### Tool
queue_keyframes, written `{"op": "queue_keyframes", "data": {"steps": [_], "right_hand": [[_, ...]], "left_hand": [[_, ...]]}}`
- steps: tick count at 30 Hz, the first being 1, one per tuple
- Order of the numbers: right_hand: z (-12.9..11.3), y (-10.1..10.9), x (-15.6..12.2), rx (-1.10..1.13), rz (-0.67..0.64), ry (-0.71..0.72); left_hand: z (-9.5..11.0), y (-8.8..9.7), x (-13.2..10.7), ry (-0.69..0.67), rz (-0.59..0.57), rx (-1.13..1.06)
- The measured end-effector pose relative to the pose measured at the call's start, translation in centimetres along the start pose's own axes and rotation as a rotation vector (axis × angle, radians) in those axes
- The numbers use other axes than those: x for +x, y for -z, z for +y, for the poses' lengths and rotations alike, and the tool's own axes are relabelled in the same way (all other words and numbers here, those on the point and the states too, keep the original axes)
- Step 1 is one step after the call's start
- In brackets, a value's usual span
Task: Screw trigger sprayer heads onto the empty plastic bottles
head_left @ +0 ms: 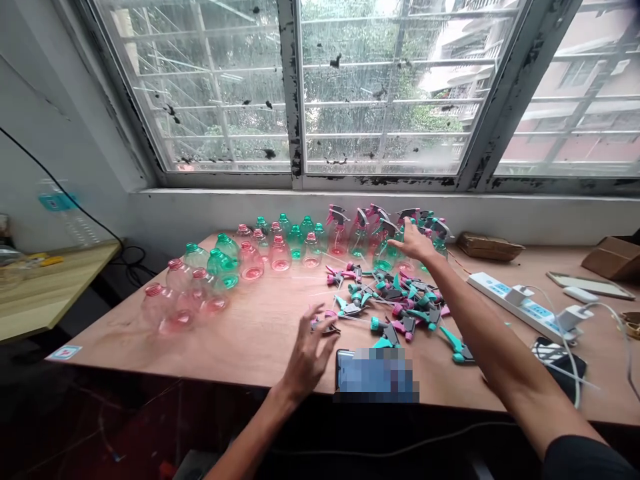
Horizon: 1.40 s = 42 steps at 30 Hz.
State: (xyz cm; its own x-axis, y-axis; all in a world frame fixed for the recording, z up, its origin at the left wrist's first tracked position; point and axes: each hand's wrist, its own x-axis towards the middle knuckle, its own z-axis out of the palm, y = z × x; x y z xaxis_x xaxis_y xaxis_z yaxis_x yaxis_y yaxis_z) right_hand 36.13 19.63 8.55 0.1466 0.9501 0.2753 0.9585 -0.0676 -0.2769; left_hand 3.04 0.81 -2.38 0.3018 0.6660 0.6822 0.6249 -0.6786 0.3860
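Observation:
My left hand [310, 350] is just above the table's front part, its fingers spread and curved beside a pink and grey trigger spray head [326, 325]; whether they touch it I cannot tell. My right hand [417, 241] reaches out to the back, thumb and fingers apart, among spray bottles fitted with trigger heads; it partly covers some of them. Closest to its thumb is a green spray bottle [383, 255] with a grey trigger head. Below that arm lies a loose pile of green, pink and grey spray heads [407, 300] with thin white tubes.
Several open-necked pink bottles [251, 262] and green bottles [223, 267] stand at the left and back. A phone [375, 377] lies at the front edge. On the right are a white power strip [515, 300] with cables, a brown package [490, 247] and a cardboard box [613, 259].

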Motion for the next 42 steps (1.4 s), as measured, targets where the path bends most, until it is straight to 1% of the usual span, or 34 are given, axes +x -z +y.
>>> {"op": "queue_keyframes", "data": {"steps": [1, 2, 4, 6, 7, 8, 9, 10, 11, 13, 15, 17, 19, 22, 26, 29, 32, 34, 36, 39, 42], "right_hand": [[0.2, 0.5, -1.4, 0.008, 0.027, 0.004], [0.5, 1.0, -3.0, 0.022, 0.051, 0.012], [1.4, 1.7, -6.9, 0.066, 0.088, 0.047], [2.7, 2.1, -11.4, 0.235, 0.134, 0.107], [3.3, 2.1, -13.7, 0.295, 0.148, 0.127], [3.9, 2.1, -15.9, 0.348, 0.171, 0.128], [4.4, 2.0, -18.0, 0.404, 0.199, 0.107], [4.8, 1.8, -20.1, 0.450, 0.214, 0.076], [5.1, 1.6, -22.0, 0.481, 0.216, 0.036], [5.3, 1.0, -25.3, 0.565, 0.212, 0.000], [5.1, 0.2, -28.0, 0.675, 0.233, -0.027], [4.8, -0.7, -29.7, 0.763, 0.237, -0.054], [4.6, -1.9, -30.6, 0.815, 0.206, -0.041], [4.6, -3.8, -30.6, 0.868, 0.135, -0.048], [5.0, -5.8, -30.0, 0.927, 0.055, -0.103], [5.3, -6.2, -29.9, 0.923, 0.015, -0.091], [5.5, -6.1, -30.1, 0.913, 0.023, -0.050], [5.6, -6.1, -30.2, 0.914, 0.026, -0.028], [5.6, -6.2, -30.3, 0.908, 0.005, -0.028], [5.6, -6.4, -29.8, 0.841, -0.031, -0.040], [5.1, -6.5, -29.0, 0.694, 0.006, 0.002]], "left_hand": [[-1.2, 1.3, 0.5, 0.027, 0.071, 0.040], [-2.7, 2.9, 1.2, 0.058, 0.147, 0.085], [-6.0, 7.1, 2.8, 0.128, 0.288, 0.186], [-9.5, 11.5, 4.3, 0.198, 0.401, 0.281], [-11.0, 13.3, 4.8, 0.230, 0.436, 0.322], [-12.3, 14.8, 5.3, 0.255, 0.450, 0.355], [-13.4, 15.8, 5.5, 0.274, 0.448, 0.381], [-14.3, 16.3, 5.7, 0.287, 0.436, 0.397], [-15.0, 16.5, 5.7, 0.297, 0.417, 0.406], [-15.9, 15.8, 5.8, 0.315, 0.396, 0.406], [-16.3, 14.6, 5.8, 0.332, 0.402, 0.387], [-16.1, 13.4, 6.0, 0.345, 0.405, 0.351], [-15.4, 12.2, 6.0, 0.355, 0.383, 0.300], [-13.4, 10.7, 5.6, 0.373, 0.353, 0.214], [-9.4, 8.8, 4.4, 0.364, 0.311, 0.105], [-6.4, 7.1, 3.2, 0.336, 0.239, -0.009], [-4.1, 5.6, 1.8, 0.307, 0.153, -0.137], [-3.1, 4.9, 1.2, 0.290, 0.101, -0.218], [-2.6, 4.3, 0.8, 0.284, 0.059, -0.287], [-2.4, 3.7, 0.7, 0.308, 0.032, -0.368], [-2.6, 2.7, 0.7, 0.367, 0.005, -0.458]]}}
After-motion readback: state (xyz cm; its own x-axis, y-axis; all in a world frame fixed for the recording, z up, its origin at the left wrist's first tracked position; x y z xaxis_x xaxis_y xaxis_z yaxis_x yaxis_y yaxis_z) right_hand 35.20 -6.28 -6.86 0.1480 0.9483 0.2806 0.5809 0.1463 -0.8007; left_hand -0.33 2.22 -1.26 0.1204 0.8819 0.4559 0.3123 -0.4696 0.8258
